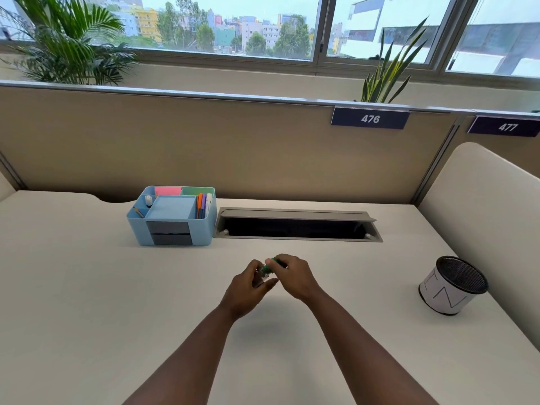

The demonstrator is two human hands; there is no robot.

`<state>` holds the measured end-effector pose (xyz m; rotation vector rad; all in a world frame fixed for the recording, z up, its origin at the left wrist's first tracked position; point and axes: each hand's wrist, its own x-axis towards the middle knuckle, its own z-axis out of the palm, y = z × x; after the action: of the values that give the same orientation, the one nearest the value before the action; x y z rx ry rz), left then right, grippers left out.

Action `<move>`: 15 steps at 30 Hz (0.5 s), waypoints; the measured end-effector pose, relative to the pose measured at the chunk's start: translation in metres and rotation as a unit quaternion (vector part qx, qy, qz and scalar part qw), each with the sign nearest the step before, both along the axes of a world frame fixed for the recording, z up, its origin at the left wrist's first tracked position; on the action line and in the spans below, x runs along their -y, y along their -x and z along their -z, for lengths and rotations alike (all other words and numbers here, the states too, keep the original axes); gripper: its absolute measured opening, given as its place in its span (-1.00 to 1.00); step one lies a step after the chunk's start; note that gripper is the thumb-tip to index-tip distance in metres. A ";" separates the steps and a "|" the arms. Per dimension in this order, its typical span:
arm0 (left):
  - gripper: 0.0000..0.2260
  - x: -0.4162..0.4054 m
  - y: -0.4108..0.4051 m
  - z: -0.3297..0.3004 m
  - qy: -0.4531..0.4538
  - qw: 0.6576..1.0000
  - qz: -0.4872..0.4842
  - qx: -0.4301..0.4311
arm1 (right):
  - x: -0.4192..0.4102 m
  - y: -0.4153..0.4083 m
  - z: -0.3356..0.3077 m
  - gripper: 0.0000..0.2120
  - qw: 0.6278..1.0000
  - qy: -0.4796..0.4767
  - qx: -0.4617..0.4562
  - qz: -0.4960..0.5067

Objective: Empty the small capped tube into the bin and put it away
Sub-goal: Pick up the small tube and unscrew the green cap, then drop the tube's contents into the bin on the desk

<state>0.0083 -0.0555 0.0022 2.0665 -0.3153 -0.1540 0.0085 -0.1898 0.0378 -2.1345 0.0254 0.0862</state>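
Both hands meet above the middle of the white desk. My left hand grips the clear body of a small tube. My right hand pinches the tube's green cap end. Fingers hide most of the tube, and I cannot tell whether the cap is on or off. The bin, a small round cup with a black mesh inside and a white paper wrap, stands at the desk's right side, well apart from the hands.
A light blue desk organiser with sticky notes, pens and a small bottle sits at the back left of centre. Beside it is an open grey cable slot. A beige partition stands behind, and a padded divider borders the right.
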 end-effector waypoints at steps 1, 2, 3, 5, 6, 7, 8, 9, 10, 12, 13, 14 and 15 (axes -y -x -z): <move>-0.86 -0.001 0.000 0.000 0.005 1.000 -0.007 -0.008 | 0.003 0.000 0.000 -0.75 0.998 -0.062 -0.020 0.025; -0.89 -0.001 -0.001 0.000 0.012 1.000 -0.014 -0.016 | 0.006 0.000 0.001 -0.79 0.990 -0.123 -0.041 0.046; -0.91 -0.003 -0.001 0.000 0.020 0.999 -0.021 -0.023 | 0.010 0.000 0.003 -0.82 0.981 -0.177 -0.057 0.064; -0.92 -0.005 -0.001 -0.001 0.034 0.999 -0.032 -0.027 | 0.018 0.003 0.011 -0.86 0.966 -0.230 -0.074 0.092; -0.92 -0.006 -0.001 0.000 0.038 0.998 -0.038 -0.021 | 0.020 0.005 0.015 -0.86 0.964 -0.233 -0.076 0.103; -0.90 -0.007 -0.001 0.000 0.039 0.998 -0.048 -0.010 | 0.023 0.006 0.020 -0.85 0.966 -0.222 -0.075 0.114; -0.88 -0.007 -0.001 0.001 0.038 0.997 -0.060 0.003 | 0.025 0.008 0.026 -0.83 0.971 -0.192 -0.068 0.121; -0.85 -0.008 -0.001 0.001 0.036 0.997 -0.073 0.015 | 0.026 0.010 0.031 -0.81 0.979 -0.150 -0.056 0.126; -0.83 -0.008 -0.001 0.000 0.035 0.996 -0.083 0.023 | 0.027 0.011 0.037 -0.78 0.985 -0.104 -0.043 0.127; -0.81 -0.009 -0.002 0.001 0.044 0.994 -0.096 0.025 | 0.030 0.015 0.048 -0.70 0.993 -0.029 -0.034 0.113; -0.81 -0.009 -0.001 0.001 0.051 0.993 -0.103 0.022 | 0.031 0.017 0.054 -0.66 0.995 0.005 -0.036 0.097; -0.80 -0.009 -0.001 0.001 0.055 0.992 -0.111 0.019 | 0.032 0.018 0.059 -0.66 0.995 0.041 -0.038 0.082; -0.78 -0.010 -0.001 0.001 0.055 0.991 -0.119 0.018 | 0.033 0.020 0.064 -0.67 0.994 0.073 -0.041 0.071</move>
<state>0.0095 -0.0456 0.0015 1.9803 -0.0960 0.0446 -0.0118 -0.2228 -0.0265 -2.2680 0.2375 0.0897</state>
